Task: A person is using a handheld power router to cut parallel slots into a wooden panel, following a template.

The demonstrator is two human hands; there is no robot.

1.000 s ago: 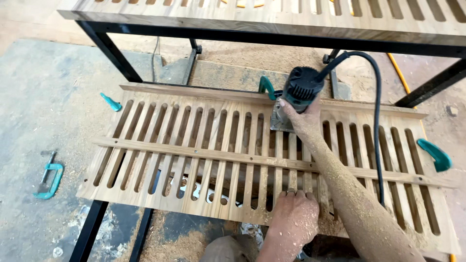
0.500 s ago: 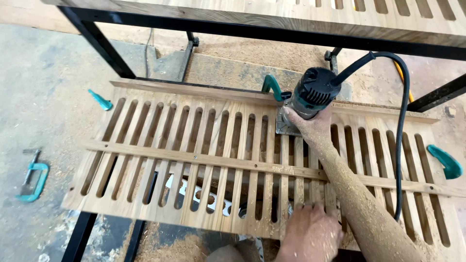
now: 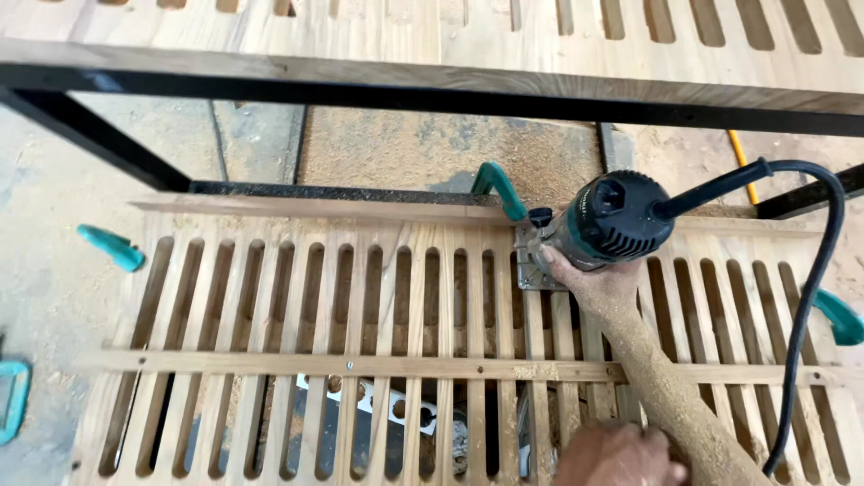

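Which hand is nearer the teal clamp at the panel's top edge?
Right. The right hand grips the router just beside the teal clamp. The left hand rests on the slatted panel at its near edge, far from it.

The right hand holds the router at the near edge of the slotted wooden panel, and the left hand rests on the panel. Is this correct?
Not quite. The head view shows the right hand holding the router at the far edge of the slotted wooden panel; the left hand does rest on the panel.

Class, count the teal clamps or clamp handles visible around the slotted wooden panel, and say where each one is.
4: one handle off the panel's left edge, one clamp at the far left frame edge, one at the panel's top edge beside the router, one at the right edge. Others may be hidden.
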